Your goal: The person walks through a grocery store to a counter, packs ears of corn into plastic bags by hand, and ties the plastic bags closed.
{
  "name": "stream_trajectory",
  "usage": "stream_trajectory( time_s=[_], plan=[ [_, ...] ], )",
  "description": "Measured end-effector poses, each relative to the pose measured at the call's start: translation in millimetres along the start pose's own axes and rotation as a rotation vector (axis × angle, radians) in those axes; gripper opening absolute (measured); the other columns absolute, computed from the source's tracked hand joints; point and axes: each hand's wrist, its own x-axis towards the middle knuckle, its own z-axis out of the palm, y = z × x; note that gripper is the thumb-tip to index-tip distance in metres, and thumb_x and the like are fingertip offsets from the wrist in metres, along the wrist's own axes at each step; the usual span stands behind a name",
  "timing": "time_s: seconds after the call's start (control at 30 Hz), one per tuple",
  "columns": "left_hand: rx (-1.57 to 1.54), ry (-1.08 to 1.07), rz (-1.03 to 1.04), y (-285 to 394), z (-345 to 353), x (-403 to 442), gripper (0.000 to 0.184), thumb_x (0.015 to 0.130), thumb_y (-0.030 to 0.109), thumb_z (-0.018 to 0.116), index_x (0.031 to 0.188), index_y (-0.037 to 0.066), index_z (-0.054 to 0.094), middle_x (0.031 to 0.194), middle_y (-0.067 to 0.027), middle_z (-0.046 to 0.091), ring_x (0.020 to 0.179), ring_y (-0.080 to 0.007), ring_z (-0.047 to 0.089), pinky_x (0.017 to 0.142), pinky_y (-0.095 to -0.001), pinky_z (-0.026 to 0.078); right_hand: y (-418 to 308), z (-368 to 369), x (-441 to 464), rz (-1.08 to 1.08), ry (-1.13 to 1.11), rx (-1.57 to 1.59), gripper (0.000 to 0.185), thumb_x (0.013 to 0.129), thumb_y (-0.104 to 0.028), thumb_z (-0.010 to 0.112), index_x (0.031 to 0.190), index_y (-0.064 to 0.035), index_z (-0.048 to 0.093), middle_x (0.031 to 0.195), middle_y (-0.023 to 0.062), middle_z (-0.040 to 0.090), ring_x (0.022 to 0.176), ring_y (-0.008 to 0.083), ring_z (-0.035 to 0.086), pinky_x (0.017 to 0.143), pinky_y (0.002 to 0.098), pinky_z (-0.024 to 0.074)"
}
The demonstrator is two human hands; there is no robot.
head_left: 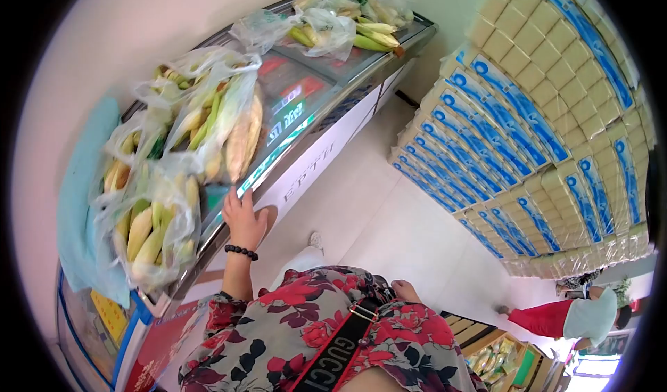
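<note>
My left hand point(243, 219), with a dark beaded bracelet at the wrist, reaches to the front edge of a chest freezer point(306, 142). It is open, its fingers apart, and the fingertips are just below the end of a corn cob point(244, 138). Whether they touch the cob I cannot tell. That cob lies against a clear plastic bag of corn point(205, 117) on the freezer top. Nearer to me stands another bag of corn point(149, 235). Down by my other side is my right hand point(405, 291), small and foreshortened; its fingers are mostly hidden.
More bagged corn point(323, 30) and loose green-husked cobs point(375, 36) lie at the freezer's far end. A pale blue cloth or sheet point(87, 197) hangs along the left. Tall stacks of wrapped packs point(486, 128) stand to the right. A person point(563, 319) is in the lower right, beyond a wooden crate point(497, 354).
</note>
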Motion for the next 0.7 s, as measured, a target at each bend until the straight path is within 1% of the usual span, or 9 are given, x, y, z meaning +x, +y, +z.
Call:
stream_trajectory(
  time_s=[0.07,0.1,0.2,0.23,0.33,0.4,0.53,0.63,0.7],
  plan=[
    [-0.054,-0.05,0.001,26.8,10.2,45.2,0.059,0.072,0.022,0.069,0.124,0.005,0.047,0.136,-0.0266,0.031,0.123,-0.0431,0.03,0.101,-0.0548,0.022,-27.5,-23.2,4.3,-0.003,0.028,-0.033,0.036,0.086,-0.032,0.055,0.1,-0.0007,0.064,0.08,0.0083,0.063,0.069,0.0135,0.058,0.062,0.0289,0.0467],
    [-0.041,-0.041,0.023,37.1,21.0,68.2,0.059,0.072,0.022,0.069,0.125,0.005,0.047,0.136,-0.0267,0.031,0.123,-0.0432,0.03,0.101,-0.055,0.022,-36.1,-34.0,7.7,-0.072,0.076,-0.067,0.035,0.085,-0.03,0.053,0.098,0.0,0.064,0.082,0.0106,0.064,0.072,0.0139,0.061,0.064,0.0294,0.0482],
    [-0.083,-0.025,0.14,63.6,57.1,136.9,0.059,0.074,0.023,0.068,0.126,0.006,0.045,0.136,-0.0272,0.031,0.123,-0.044,0.03,0.1,-0.0545,0.023,-37.9,-74.9,43.7,0.04,0.015,-0.061,0.038,0.085,-0.03,0.054,0.108,0.0001,0.059,0.09,0.0093,0.063,0.07,0.0204,0.063,0.06,0.0339,0.0512],
    [-0.097,-0.018,0.183,74.1,68.0,160.2,0.059,0.075,0.023,0.067,0.127,0.007,0.045,0.136,-0.0274,0.031,0.123,-0.0444,0.031,0.101,-0.0537,0.024,-41.0,-84.2,51.7,0.091,0.045,0.013,0.038,0.085,-0.03,0.054,0.108,0.0005,0.058,0.089,0.009,0.063,0.069,0.0199,0.063,0.058,0.033,0.0512],
    [-0.142,-0.045,0.23,114.1,83.4,220.5,0.058,0.076,0.022,0.066,0.127,0.007,0.044,0.135,-0.028,0.032,0.122,-0.0443,0.032,0.1,-0.0526,0.026,-70.1,-108.7,61.5,0.153,0.107,0.169,0.038,0.085,-0.028,0.052,0.11,-0.0002,0.057,0.094,0.0116,0.062,0.078,0.0222,0.063,0.065,0.0329,0.0512],
    [-0.239,-0.023,0.266,136.5,100.1,253.1,0.058,0.076,0.022,0.067,0.127,0.006,0.044,0.135,-0.0282,0.032,0.122,-0.0441,0.031,0.1,-0.0534,0.025,-85.8,-124.5,85.1,0.152,0.098,0.208,0.038,0.086,-0.028,0.053,0.113,-0.0006,0.055,0.095,0.0103,0.062,0.077,0.0212,0.063,0.064,0.0323,0.0511],
    [-0.21,-0.009,0.234,179.2,127.6,295.6,0.06,0.076,0.02,0.067,0.129,0.005,0.042,0.136,-0.0285,0.031,0.123,-0.0434,0.031,0.101,-0.0511,0.025,-135.5,-179.3,137.3,0.081,0.053,0.189,0.037,0.087,-0.029,0.053,0.112,-0.0016,0.056,0.093,0.0089,0.062,0.076,0.0197,0.063,0.063,0.0312,0.0509],
    [-0.185,-0.03,0.119,211.6,136.0,317.9,0.063,0.077,0.024,0.067,0.131,0.006,0.041,0.135,-0.0277,0.033,0.125,-0.0418,0.032,0.103,-0.0486,0.027,-179.3,-226.7,195.2,-0.014,0.027,0.075,0.036,0.087,-0.029,0.054,0.111,-0.0019,0.057,0.089,0.0075,0.063,0.072,0.0175,0.062,0.06,0.0299,0.0502],
    [-0.186,0.017,0.03,217.1,158.2,326.2,0.064,0.076,0.023,0.068,0.131,0.006,0.04,0.136,-0.0279,0.032,0.125,-0.0425,0.031,0.103,-0.0487,0.026,-227.4,-265.9,250.1,-0.124,0.018,-0.04,0.036,0.087,-0.03,0.056,0.109,-0.0016,0.058,0.086,0.0075,0.064,0.069,0.0163,0.062,0.06,0.0297,0.0497]
  ],
)
